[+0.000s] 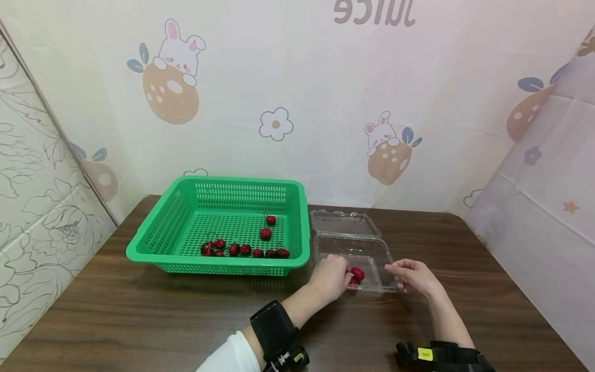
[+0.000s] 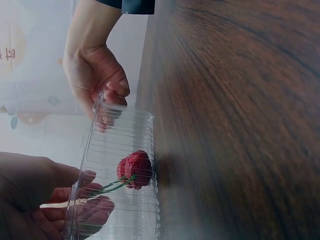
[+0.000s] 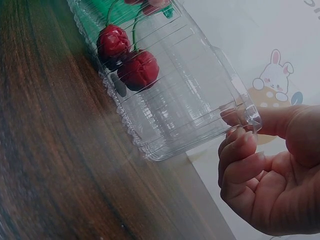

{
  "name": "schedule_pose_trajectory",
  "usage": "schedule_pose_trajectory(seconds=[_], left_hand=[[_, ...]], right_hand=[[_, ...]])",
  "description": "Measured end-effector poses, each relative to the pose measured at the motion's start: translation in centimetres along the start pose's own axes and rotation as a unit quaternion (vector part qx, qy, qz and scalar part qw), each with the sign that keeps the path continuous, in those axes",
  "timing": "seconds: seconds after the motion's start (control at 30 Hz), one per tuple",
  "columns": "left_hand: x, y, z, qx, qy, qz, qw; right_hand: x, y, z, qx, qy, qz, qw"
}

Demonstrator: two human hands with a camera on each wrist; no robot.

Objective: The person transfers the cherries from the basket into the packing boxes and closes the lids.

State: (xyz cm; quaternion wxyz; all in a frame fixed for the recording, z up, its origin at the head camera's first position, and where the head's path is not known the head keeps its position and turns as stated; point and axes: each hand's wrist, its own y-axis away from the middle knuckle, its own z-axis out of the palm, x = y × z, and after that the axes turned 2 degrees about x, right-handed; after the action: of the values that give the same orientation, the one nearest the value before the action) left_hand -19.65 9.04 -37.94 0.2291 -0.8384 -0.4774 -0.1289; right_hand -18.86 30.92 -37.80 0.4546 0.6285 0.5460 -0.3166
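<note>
Two red cherries (image 3: 139, 71) with green stems lie low in a clear plastic clamshell box (image 1: 367, 256). My left hand (image 1: 331, 276) reaches over the near left rim of the box. In the left wrist view, the stems run up between the thumb and fingers of that hand (image 2: 30, 195), which pinch them. At the box's right side, my right hand (image 1: 411, 276) pinches the rim between thumb and curled fingers, plain in the right wrist view. The hinged lid (image 1: 345, 223) lies folded back behind the box.
A green perforated basket (image 1: 218, 262) stands left of the box, with several cherries (image 1: 245, 250) mostly along its near side. Both sit on a dark wooden table (image 1: 186, 320). A printed curtain (image 1: 325, 103) hangs behind the table's back edge.
</note>
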Motion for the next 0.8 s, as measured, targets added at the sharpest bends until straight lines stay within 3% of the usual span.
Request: schedule_pose_trajectory(seconds=[0.47,0.8], left_hand=[[0.6,0.3,-0.8,0.039,-0.075,0.039,0.9957],[1.7,0.9,-2.9,0.073,-0.121,0.066,0.9877]], right_hand=[[-0.1,0.1,0.0,-0.002,0.002,-0.001,1.0],[-0.2,0.1,0.0,-0.001,0.006,0.0,1.0]])
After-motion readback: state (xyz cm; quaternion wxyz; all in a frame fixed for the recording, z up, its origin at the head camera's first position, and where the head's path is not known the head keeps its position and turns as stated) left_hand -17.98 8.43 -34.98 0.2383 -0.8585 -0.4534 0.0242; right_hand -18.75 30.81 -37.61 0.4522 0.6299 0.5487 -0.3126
